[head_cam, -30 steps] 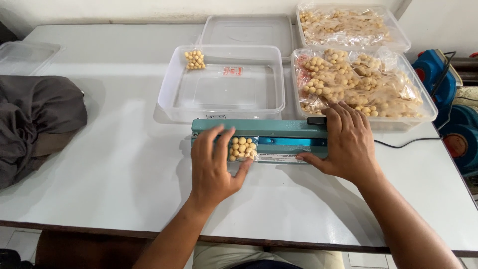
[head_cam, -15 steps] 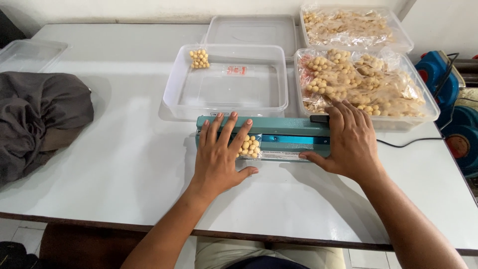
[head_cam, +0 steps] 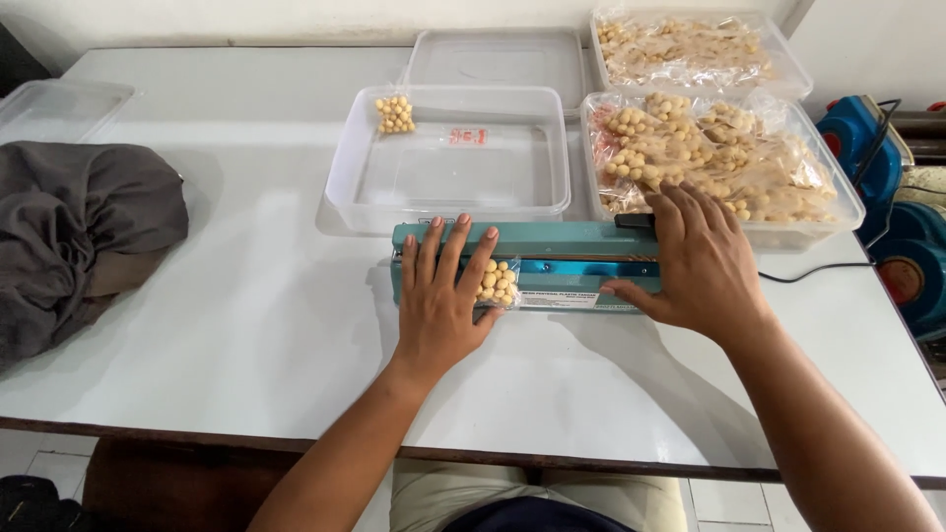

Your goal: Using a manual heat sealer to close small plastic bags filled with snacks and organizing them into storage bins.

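A teal heat sealer (head_cam: pixel 552 241) lies across the white table (head_cam: pixel 246 325) in front of me. My left hand (head_cam: pixel 443 296) lies flat with fingers spread on the sealer's left part, beside a small clear bag of yellow round snacks (head_cam: pixel 498 283) that rests in the sealer. My right hand (head_cam: pixel 700 261) presses flat on the sealer's arm near its right end. Behind the sealer stands a clear plastic tub (head_cam: pixel 345 187) holding one small filled bag (head_cam: pixel 395 113) in its far left corner.
Two clear tubs of bagged snacks stand at the right (head_cam: pixel 838 212) and far right (head_cam: pixel 788 69). A lid (head_cam: pixel 493 54) lies behind the middle tub, another lid (head_cam: pixel 59 103) at far left. A dark grey cloth (head_cam: pixel 79 236) lies left. Blue machinery (head_cam: pixel 887 197) stands off the right edge.
My left hand has flattened and spread its fingers over the sealer, uncovering more of the small bag. My right hand stays pressed on the sealer arm.
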